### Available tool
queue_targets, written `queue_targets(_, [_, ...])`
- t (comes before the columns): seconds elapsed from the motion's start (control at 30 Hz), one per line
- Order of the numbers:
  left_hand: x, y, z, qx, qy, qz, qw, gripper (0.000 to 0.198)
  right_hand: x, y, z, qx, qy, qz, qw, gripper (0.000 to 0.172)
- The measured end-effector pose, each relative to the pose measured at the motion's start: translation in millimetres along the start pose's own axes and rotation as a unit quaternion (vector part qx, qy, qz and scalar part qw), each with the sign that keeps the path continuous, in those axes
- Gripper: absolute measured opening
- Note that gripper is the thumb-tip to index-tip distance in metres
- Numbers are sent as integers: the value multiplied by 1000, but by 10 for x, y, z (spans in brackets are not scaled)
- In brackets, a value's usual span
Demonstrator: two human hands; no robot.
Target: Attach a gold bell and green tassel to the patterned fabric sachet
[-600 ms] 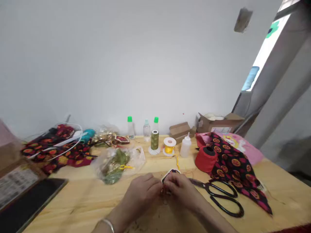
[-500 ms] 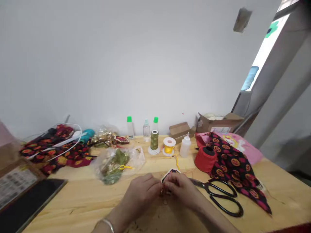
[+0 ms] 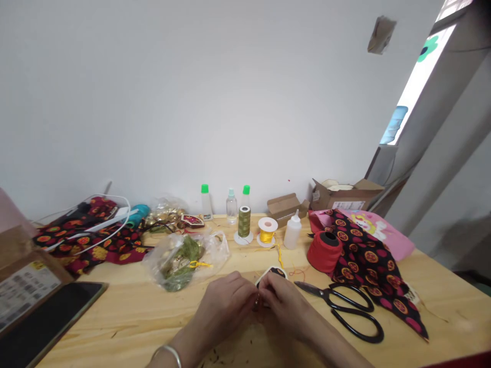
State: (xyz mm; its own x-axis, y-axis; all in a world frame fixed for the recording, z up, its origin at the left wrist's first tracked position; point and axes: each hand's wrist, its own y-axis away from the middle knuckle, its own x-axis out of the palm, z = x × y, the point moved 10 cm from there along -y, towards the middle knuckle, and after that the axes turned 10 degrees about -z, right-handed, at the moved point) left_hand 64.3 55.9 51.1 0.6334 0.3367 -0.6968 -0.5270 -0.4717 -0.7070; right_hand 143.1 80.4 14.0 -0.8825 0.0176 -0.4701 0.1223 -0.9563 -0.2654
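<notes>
Both hands meet low over the tabletop (image 3: 126,317), fingers curled together. The left hand (image 3: 226,304) and the right hand (image 3: 286,301) pinch a small patterned piece (image 3: 273,273) between their fingertips; most of it is hidden, only a white-edged dark end showing above the knuckles. That visible end points away from the person and slightly right; its long axis cannot be told.

Just right of the right hand lie black scissors (image 3: 341,304), blades pointing toward the hands, handles away to the right. Left of the left hand the wood is bare, with a dark tablet (image 3: 46,322) well off at the near-left edge.

Beyond the left hand sits a clear plastic bag (image 3: 186,255). Beyond the right hand stand a red spool (image 3: 324,251) and printed fabric (image 3: 376,271). Farther still, a yellow spool (image 3: 267,231), a green spool (image 3: 244,222) and a white squeeze bottle (image 3: 292,231) line up before the wall.
</notes>
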Motion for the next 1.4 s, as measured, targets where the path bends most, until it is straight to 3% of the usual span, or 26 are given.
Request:
queue_targets(0.2, [91,0,149,-137,109,66,982,11,-197,25,236,-5,-80,-50,996,16])
queue_targets(0.37, [167,-22,-11,-118,221,112,962,19,-234,2,423,27,-205,-15,978,21])
queue_targets(0.47, [180,-24,-49,-130,262,135,947,24,-299,-3,471,26,-211,-31,977,22])
queue_targets(0.57, [196,-7,-53,-143,270,157,939,16,-336,14,493,23,-212,-43,976,21])
queue_targets(0.67, [240,23,-18,-158,261,165,938,40,-308,41,517,23,-224,-36,974,20])
queue_targets(1.03, [229,27,47,-183,236,118,947,19,-400,210,591,11,-220,-62,974,22])
queue_targets(1.4, [118,9,133,-174,221,66,957,24,-556,547,307,68,-205,-168,962,29])
